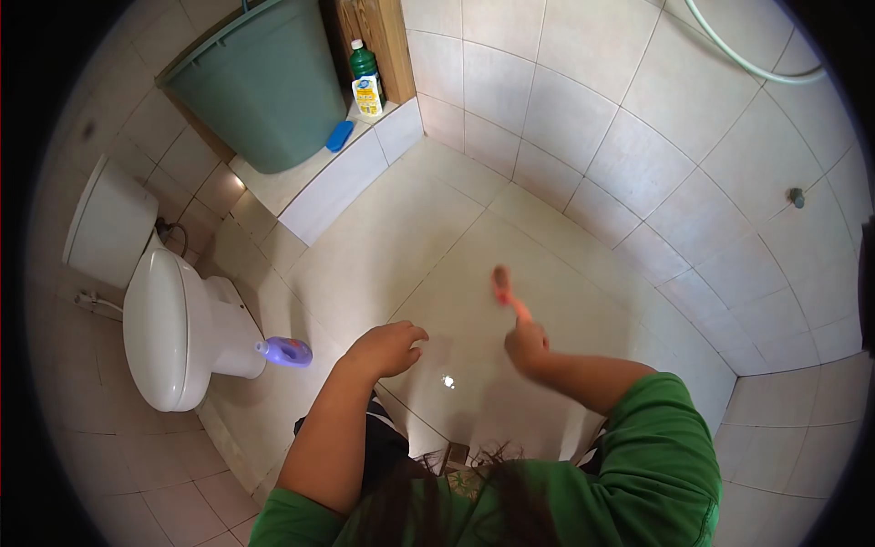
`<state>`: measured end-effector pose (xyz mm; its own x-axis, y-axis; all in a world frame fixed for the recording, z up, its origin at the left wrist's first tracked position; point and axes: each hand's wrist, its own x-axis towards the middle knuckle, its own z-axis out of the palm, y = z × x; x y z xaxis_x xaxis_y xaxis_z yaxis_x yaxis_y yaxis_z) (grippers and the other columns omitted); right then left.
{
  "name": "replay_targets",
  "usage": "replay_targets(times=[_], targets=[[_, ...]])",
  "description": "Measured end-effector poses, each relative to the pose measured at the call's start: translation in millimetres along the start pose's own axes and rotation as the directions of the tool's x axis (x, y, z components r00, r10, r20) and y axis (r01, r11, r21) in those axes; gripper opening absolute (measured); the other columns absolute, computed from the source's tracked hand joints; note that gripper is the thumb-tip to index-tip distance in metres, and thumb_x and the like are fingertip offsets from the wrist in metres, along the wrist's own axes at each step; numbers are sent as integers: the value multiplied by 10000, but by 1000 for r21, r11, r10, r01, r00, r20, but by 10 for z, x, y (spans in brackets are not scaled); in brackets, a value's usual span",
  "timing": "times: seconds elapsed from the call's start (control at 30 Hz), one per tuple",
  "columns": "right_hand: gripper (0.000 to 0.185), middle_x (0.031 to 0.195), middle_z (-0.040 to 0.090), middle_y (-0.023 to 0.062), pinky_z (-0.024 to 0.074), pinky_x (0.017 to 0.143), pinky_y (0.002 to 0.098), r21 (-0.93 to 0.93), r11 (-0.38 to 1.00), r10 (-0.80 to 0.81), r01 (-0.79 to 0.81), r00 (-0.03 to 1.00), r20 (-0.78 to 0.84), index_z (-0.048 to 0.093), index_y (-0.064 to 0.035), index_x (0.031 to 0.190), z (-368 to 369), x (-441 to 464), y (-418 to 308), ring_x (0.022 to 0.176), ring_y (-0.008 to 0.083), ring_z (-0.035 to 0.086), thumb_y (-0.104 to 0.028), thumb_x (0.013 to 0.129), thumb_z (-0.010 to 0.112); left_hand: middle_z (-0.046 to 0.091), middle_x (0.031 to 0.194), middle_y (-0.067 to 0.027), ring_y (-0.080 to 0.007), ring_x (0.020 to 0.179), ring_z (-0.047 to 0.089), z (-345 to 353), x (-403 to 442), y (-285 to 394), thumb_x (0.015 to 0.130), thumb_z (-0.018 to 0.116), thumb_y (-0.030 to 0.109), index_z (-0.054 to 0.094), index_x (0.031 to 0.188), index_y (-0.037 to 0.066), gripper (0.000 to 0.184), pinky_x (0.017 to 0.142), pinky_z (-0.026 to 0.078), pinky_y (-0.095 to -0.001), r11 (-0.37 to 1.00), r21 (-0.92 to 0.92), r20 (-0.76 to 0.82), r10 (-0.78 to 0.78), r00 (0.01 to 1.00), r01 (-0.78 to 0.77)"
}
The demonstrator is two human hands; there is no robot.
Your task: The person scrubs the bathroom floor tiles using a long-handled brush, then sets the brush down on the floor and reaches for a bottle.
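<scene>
In the head view, my right hand [526, 348] is wrapped round the handle of a small scrub brush [501, 284]. Its reddish head is blurred and points away from me over the pale floor tiles [437, 210]; whether the bristles touch the tiles I cannot tell. My left hand [390, 349] hangs over the floor, palm turned down. Its fingers are loosely bent and apart, with nothing visible in them. Closest to that hand is a purple bottle [289, 352] lying on the floor to its left.
A white toilet [162, 328] stands on the left. On a tiled ledge [333, 185] at the back are a large green bucket [260, 91], a green bottle with a yellow label [366, 82] and a blue sponge-like block [340, 136]. A pale hose [747, 64] hangs on the right wall.
</scene>
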<state>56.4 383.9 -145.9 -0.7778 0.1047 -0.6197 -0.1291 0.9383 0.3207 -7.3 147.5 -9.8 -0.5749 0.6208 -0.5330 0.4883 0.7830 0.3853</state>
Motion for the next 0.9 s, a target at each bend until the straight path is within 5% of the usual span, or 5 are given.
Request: replay_targets(times=[0.2,0.33,0.47,0.6,0.9], targets=[[159,884,641,-1,495,478,309,286,952,144,-111,985,-96,668,-69,874,121,554,384,753,174,624,-80,738,587,542,1086,-99,-264,1017,519,64,118,-28,836,506,228,549,1105,106,299,880,413,-363,1000,23,22,-15,1000,14],[319,756,625,73,489,585,350,95,993,-74,71,997,29,553,-53,1093,232,-159,276,706,223,624,-62,779,502,541,1088,-102,-266,1022,516,48,186,29,832,509,226,551,1102,107,298,881,412,-362,1000,8,34,-1,999,1],[375,696,617,114,469,607,421,888,455,525,-63,825,-211,510,-111,1126,540,174,834,673,302,615,-27,764,458,537,1101,-101,-266,1033,511,115,318,133,830,512,224,549,1110,108,305,886,409,-359,999,14,55,31,998,-32],[242,705,604,103,439,498,353,109,984,176,-140,856,-487,569,-41,986,118,409,1830,646,243,609,-204,832,477,535,1101,-101,-265,1042,508,124,324,204,829,513,230,545,1121,114,316,891,405,-359,1000,18,86,-5,996,3],[155,943,576,-24,285,987,407,-327,945,-151,-10,873,-464,666,-145,802,-429,76,2942,996,159,488,-157,781,513,530,1106,-110,-275,1049,503,142,463,100,839,509,262,546,1125,118,322,898,401,-365,998,48,118,-35,992,30]])
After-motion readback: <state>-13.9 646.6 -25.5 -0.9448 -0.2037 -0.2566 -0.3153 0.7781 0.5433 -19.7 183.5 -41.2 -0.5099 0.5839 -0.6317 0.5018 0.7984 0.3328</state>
